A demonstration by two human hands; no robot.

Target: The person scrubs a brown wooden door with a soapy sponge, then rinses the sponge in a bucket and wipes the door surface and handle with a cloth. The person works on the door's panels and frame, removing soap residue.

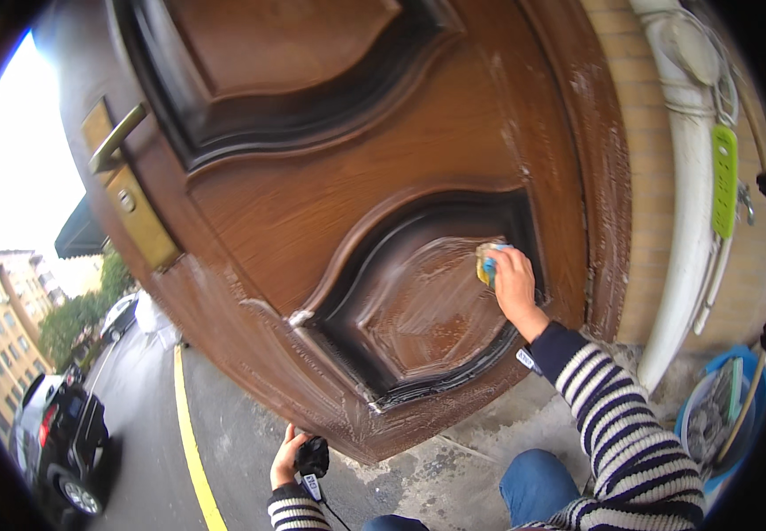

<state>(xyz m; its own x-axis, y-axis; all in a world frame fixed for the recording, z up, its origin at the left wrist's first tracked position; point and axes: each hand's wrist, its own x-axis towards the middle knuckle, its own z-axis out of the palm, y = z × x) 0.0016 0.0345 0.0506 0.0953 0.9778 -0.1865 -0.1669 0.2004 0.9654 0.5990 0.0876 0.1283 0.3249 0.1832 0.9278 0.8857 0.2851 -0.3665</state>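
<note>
My right hand (515, 285) is closed on a blue and yellow sponge (488, 264), pressed against the lower panel of a brown wooden door (356, 212). Whitish suds streak that panel (436, 310), with more along the door's lower part. Down at the door's bottom edge is my left hand (285, 457), its fingertips reaching up to the edge and seeming to grip it. A black rounded object (312, 457) with a cable beside it covers part of that hand. Both sleeves are striped navy and cream.
A brass handle (117, 140) juts from the door's left side. At right stand a white pipe (691, 177), a green power strip (724, 181) and a blue bucket (685, 416) with a cloth and stick. Beyond the door, a dark car (57, 442) stands beside a yellow road line (190, 442).
</note>
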